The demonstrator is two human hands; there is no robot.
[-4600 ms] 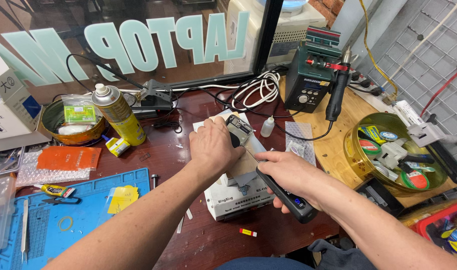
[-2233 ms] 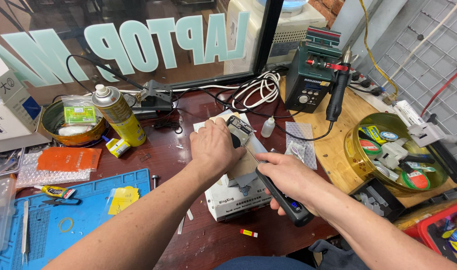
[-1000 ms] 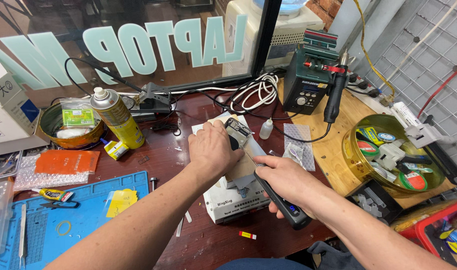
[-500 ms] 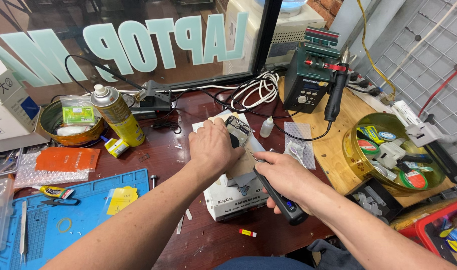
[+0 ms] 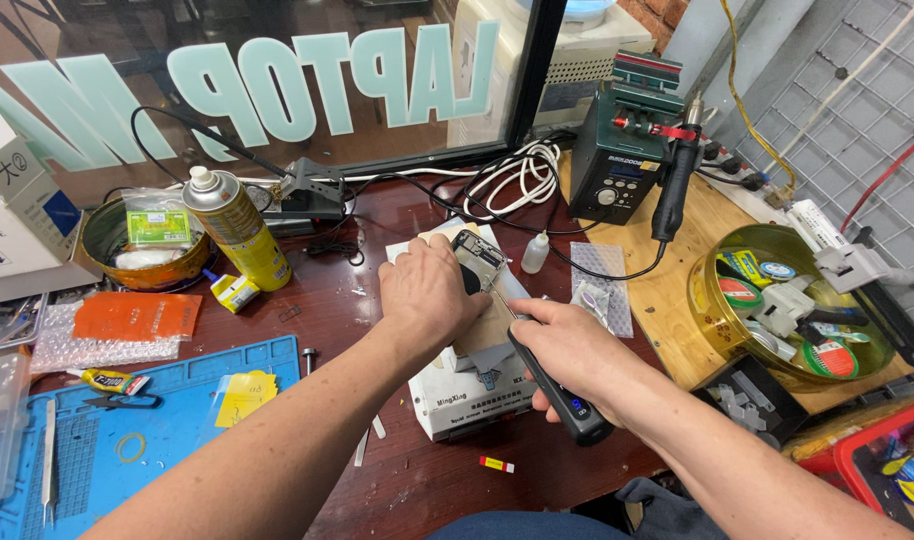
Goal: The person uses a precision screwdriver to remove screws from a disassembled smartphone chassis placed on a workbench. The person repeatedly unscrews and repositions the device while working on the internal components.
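Note:
An opened phone body [image 5: 479,256] lies on a white box [image 5: 467,385] in the middle of the dark red bench. My left hand [image 5: 429,298] presses down on the phone and holds it still. My right hand [image 5: 573,348] grips a black pen-shaped power tool [image 5: 562,393] with a small lit blue button, its tip angled toward the phone's edge under my left fingers. The exact point where the tip meets the phone is hidden.
A yellow spray can [image 5: 228,226] and a round tin [image 5: 142,250] stand at the left. A blue work mat [image 5: 87,440] lies at the near left. A green soldering station [image 5: 629,150] with its handpiece [image 5: 671,195] stands behind. A gold bowl of tape rolls [image 5: 789,305] sits right.
Almost nothing differs: both hands stay on the phone and the tool, with only slight shifts of the camera and the tool's angle.

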